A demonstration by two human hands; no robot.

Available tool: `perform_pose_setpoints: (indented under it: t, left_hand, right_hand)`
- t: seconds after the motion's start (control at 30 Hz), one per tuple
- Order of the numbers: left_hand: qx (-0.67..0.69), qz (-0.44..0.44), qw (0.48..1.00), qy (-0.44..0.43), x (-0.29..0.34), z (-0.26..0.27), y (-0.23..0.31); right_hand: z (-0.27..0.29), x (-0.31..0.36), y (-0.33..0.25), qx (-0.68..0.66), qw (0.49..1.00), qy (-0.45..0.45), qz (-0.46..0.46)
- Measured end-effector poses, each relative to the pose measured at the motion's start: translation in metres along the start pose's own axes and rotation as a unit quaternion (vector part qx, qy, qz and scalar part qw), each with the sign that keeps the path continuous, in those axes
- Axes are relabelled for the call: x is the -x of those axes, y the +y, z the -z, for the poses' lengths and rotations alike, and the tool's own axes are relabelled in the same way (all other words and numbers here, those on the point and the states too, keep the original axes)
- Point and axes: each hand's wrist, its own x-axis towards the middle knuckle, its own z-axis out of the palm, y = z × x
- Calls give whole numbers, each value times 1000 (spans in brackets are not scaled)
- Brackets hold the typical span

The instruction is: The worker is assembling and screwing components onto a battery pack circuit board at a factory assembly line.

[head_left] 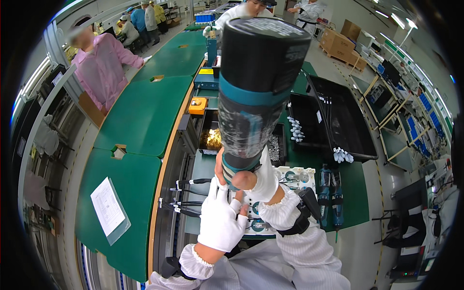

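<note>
A black and teal cordless power screwdriver (251,111) stands upright in the middle, its thick base towards me. My right hand (263,181), in a white glove with bare fingertips, is wrapped round its lower end. Just left of it, my gloved left hand (220,220) lies over the edge of a white fixture tray (307,179), fingers apart and stretched towards the tool's nose. Some of its fingertips are hidden behind the screwdriver. Round teal and clear parts (258,225) sit in the tray. What the tool's tip touches is hidden.
Black cables (188,203) stick out left of the tray. Behind it stands a bin of brass-coloured parts (212,139). Two more teal drivers (331,193) and black trays (343,116) lie right. Papers (108,203) lie on the green table left, where a person in pink (99,67) stands.
</note>
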Motion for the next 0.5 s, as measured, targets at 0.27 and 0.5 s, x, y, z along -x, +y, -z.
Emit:
perform_pose_setpoints:
  t: [0.27, 0.5]
  left_hand:
    - [32, -17, 998, 42, 2, 6, -5]
    - [-36, -22, 999, 10, 45, 33, -1]
  right_hand:
    - [-6, 1, -3, 22, 999, -14, 31]
    - [2, 6, -13, -187, 974, -121, 50]
